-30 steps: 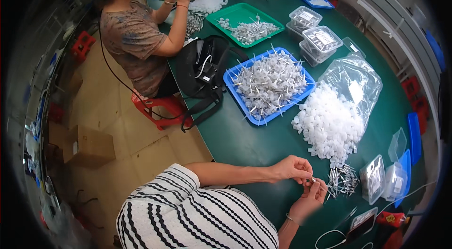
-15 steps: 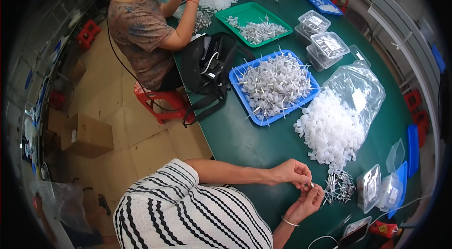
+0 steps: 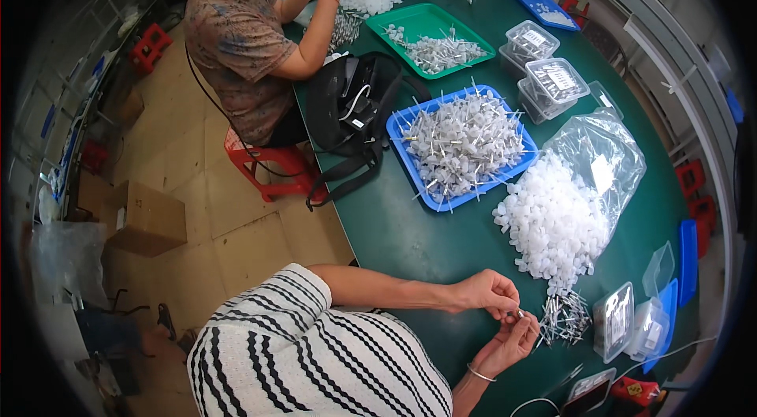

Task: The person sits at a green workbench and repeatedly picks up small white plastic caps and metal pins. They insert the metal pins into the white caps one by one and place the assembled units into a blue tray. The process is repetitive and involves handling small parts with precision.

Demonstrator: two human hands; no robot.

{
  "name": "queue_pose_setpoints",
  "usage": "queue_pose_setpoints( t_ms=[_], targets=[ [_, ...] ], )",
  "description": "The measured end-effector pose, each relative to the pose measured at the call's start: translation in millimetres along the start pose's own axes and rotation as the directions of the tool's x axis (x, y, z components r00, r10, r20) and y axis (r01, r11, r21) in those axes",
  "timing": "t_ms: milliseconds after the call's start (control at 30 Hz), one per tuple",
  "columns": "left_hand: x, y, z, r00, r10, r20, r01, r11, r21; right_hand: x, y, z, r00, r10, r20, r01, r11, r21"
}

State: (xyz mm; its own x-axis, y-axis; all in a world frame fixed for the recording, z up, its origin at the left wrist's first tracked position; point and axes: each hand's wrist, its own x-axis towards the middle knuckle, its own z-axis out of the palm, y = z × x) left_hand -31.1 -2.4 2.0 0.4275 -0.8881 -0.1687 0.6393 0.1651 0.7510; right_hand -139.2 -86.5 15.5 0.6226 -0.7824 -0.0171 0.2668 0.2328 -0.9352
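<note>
one small metal piece (image 3: 520, 314) is between our left hand (image 3: 487, 291) and our right hand (image 3: 509, 343), both pinching it narrowly, at near right over the worktop (image 3: 426, 247), beside the metal pins (image 3: 564, 317). we judge it light, stiff, perhaps slippery; best is to hold its sides.

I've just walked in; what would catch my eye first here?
Probably the heap of small white plastic pieces, right of centre, against a clear plastic bag. Just up and left of it, a blue tray bristles with metal-and-plastic parts; below, the person's left hand and right hand meet at a small metal piece.
</note>
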Motion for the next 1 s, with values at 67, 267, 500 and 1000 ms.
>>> queue_pose_setpoints(
  t_ms=[67,267,500,1000],
  targets=[
    [0.0,-0.6,-0.4,1.000,0.000,-0.003,0.000,1.000,0.000,-0.3,-0.2,0.4,1.000,0.001,0.008,-0.001,1.000,0.009],
    [-2.6,1.4,-0.2,1.000,0.000,-0.026,0.000,1.000,0.004,-1.9,0.1,2.5,1.000,0.014,0.003,-0.014,0.999,0.038],
    [-1.9,3.2,-0.9,0.999,-0.009,-0.039,0.009,1.000,-0.014,0.5,4.2,-0.7,0.998,-0.043,0.054,0.042,0.999,0.006],
    [3.0,5.8,-8.9,0.977,-0.215,0.018,0.213,0.948,-0.235,9.9,-9.6,-11.9,0.988,-0.144,0.055,0.148,0.986,-0.076]
  ],
)
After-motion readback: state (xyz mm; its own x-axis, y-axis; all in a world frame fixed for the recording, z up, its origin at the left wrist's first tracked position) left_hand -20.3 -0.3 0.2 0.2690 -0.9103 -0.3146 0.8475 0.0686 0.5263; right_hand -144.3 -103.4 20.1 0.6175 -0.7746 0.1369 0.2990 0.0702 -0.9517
